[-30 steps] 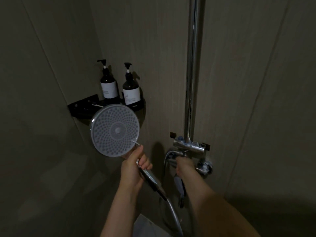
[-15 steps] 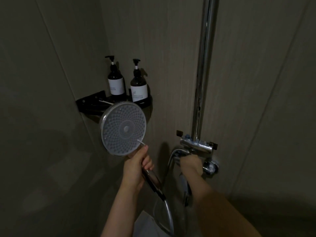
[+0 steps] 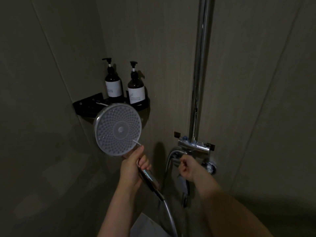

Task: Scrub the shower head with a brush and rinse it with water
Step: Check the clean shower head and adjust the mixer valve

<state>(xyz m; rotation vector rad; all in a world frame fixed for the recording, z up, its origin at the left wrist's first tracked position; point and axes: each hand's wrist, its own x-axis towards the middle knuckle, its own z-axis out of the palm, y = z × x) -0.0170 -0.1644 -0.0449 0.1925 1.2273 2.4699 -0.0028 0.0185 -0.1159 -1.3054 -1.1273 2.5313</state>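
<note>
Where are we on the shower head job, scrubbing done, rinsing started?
Scrubbing: cannot tell; no brush shows. In hand: the left hand holds the round grey handheld shower head by its chrome handle, face toward the camera, while the right hand grips the chrome valve. No water is visibly flowing, so the rinse is left.

Dim shower corner; beige panel walls (image 3: 171,40); black corner shelf (image 3: 87,105).

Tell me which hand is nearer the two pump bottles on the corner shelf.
Left. The left hand holds the shower head just below the bottles; the right hand is farther right, at the tap.
</note>
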